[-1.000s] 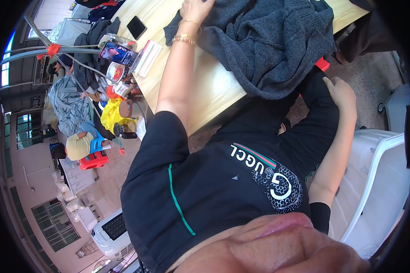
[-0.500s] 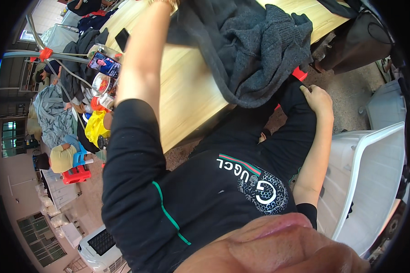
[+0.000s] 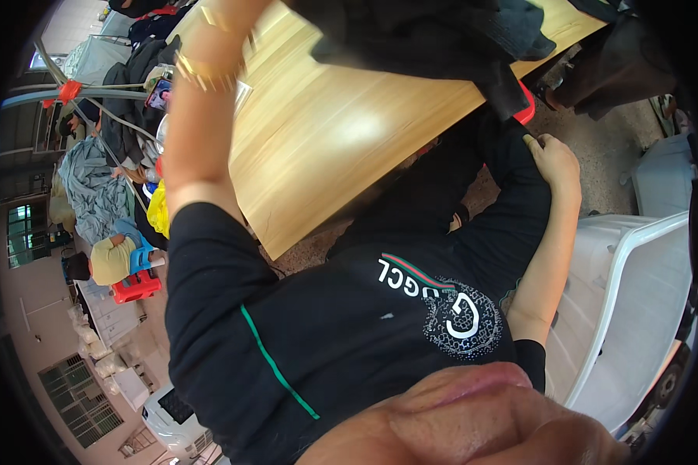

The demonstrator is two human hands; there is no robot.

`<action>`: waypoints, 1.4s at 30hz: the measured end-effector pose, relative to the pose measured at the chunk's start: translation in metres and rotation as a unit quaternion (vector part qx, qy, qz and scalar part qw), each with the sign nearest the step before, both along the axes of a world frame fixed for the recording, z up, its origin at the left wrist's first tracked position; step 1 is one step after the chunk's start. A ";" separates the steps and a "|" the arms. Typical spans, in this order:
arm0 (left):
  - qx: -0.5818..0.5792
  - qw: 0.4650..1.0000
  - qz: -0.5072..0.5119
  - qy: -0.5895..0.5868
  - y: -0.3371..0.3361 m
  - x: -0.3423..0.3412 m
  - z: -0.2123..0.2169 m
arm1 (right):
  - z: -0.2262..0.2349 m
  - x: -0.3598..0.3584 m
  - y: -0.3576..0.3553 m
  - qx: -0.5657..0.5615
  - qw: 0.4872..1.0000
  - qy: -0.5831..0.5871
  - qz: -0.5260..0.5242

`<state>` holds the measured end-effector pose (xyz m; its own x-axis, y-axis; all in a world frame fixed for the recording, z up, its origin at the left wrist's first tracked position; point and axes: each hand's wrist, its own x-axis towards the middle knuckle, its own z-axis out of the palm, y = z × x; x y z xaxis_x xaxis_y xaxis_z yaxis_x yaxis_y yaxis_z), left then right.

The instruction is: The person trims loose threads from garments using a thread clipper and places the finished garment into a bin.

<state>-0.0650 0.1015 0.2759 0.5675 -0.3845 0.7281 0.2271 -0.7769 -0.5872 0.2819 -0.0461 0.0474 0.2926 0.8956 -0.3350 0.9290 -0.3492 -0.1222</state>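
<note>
- Nearest the camera, the person's black printed T-shirt [image 3: 349, 333] fills the lower middle of the view.
- At 3 o'clock the right hand [image 3: 554, 159] rests on the black trousers [image 3: 473, 194], its fingers curled inward; whether they pinch any cloth cannot be told.
- Beside that arm, at 4 o'clock, stands a white plastic chair [image 3: 628, 294].
- Toward 12 o'clock lies the pale wooden table [image 3: 341, 139], its near edge just beyond the lap.
- The left forearm, wearing a gold bracelet [image 3: 205, 70], reaches up along 11 o'clock; the left hand runs off the top edge, so its grip cannot be told.
- The dark grey garment [image 3: 434, 35] lies bunched on the table's far side at 12 to 1 o'clock, hanging over the edge above a small red object [image 3: 525, 108].
- Far off at 9 o'clock a seated person in a yellow top [image 3: 112, 260] is by a red stool [image 3: 136, 285], with heaps of clothing [image 3: 93, 186] behind.
</note>
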 end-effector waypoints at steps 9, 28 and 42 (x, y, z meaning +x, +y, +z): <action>-0.658 0.739 0.109 0.096 -0.109 -0.030 -0.213 | 0.000 -0.009 0.006 0.264 0.934 0.239 -0.027; -0.763 0.420 -0.197 -0.451 0.069 0.044 -0.224 | 0.018 -0.058 -0.025 0.301 0.880 0.345 0.127; -0.618 0.678 -0.157 0.366 -0.099 0.112 -0.181 | 0.006 -0.012 -0.049 0.440 0.765 0.462 -0.093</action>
